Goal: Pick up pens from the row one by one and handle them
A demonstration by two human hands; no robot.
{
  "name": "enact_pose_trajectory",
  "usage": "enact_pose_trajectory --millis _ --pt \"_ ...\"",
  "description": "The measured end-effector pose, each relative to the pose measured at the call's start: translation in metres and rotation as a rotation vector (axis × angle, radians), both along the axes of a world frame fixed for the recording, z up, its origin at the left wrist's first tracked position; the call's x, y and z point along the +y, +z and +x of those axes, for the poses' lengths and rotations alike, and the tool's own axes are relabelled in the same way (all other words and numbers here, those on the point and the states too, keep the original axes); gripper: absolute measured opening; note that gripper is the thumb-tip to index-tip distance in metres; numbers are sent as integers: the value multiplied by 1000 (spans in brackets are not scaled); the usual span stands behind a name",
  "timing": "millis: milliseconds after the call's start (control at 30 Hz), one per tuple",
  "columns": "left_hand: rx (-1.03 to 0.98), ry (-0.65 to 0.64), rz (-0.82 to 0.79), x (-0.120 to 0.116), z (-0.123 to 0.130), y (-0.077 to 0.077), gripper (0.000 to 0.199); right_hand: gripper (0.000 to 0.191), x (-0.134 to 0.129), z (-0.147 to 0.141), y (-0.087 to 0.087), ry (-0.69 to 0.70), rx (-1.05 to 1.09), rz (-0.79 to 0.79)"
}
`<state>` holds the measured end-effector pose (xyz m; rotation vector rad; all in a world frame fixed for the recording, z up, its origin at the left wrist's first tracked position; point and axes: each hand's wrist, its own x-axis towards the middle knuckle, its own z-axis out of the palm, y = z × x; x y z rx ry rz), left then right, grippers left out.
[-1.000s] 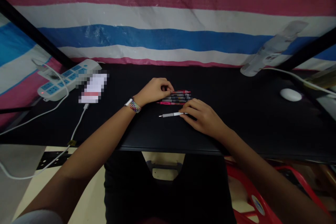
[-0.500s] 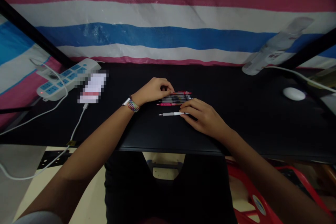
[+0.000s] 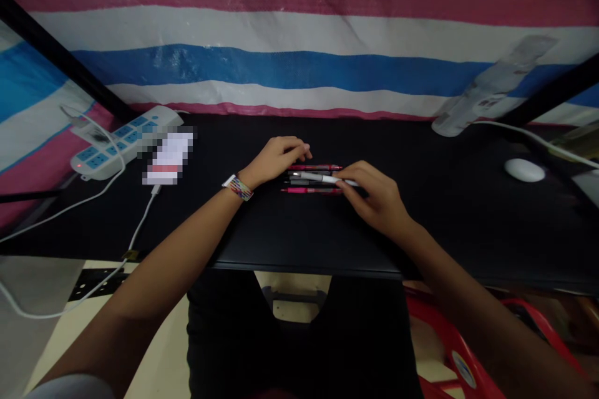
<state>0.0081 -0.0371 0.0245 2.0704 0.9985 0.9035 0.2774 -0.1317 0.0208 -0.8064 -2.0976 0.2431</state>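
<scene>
Striped plastic sheeting (image 3: 299, 68) hangs behind a black worktop (image 3: 262, 230) bearing a white power strip (image 3: 128, 136), where the left hand (image 3: 275, 159) lies slack, fingers loosely uncurled, near a red pen (image 3: 318, 168) and the right hand (image 3: 372, 193) pinches a white pen (image 3: 322, 179) between that and a pink pen (image 3: 309, 190).

White pen (image 3: 326, 179), pink pen (image 3: 309, 191), black tabletop (image 3: 290, 230), pink-white-blue striped sheet (image 3: 299, 68)

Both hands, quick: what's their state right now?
Left hand: loosely open, nothing visible in it, near the red pen.
Right hand: closed on the white pen.
</scene>
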Motion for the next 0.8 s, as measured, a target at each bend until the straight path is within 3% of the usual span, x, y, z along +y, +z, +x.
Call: enact_pose_trajectory --millis 133,300,433,600,700,800 --pt "-176 30 -143 2 1 0 61 17 26 -3 8 -81 67 -44" --pt "-241 18 -66 2 2 -1 34 18 71 -19 14 -85 220 -219" --pt "-235 131 20 7 -1 -5 26 27 97 -26 9 -73 484 -521" --pt "-208 154 39 11 -4 -8 28 30 100 -16 -2 22 742 -790" --pt "-196 129 19 12 -4 -10 35 28 97 -13 -4 38 744 -802" --pt "-156 170 19 12 -4 -13 58 28 97 -14 -5 38 724 -773"
